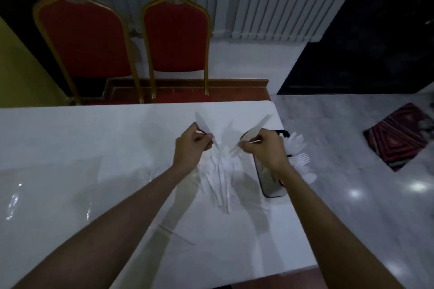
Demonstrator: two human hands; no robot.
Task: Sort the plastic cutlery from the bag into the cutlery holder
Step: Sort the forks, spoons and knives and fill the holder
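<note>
My left hand (191, 148) pinches a white plastic knife (203, 127) whose blade points up and away. My right hand (265, 148) grips another white plastic knife (257, 130), its blade slanting up to the right. Between and below my hands lies a pile of white plastic cutlery (220, 178) on the white table (94, 129). The dark cutlery holder (273, 185) stands at the table's right edge behind my right wrist. White forks and spoons (299, 159) fan out of its far side. A clear plastic bag (47, 190) lies flat on the left.
Two red chairs with gold frames (176, 37) stand beyond the table's far edge. The table ends just right of the holder, with shiny tiled floor (352, 195) beyond. A striped red mat (399, 136) lies on that floor. A thin clear strip (176, 233) rests near the front.
</note>
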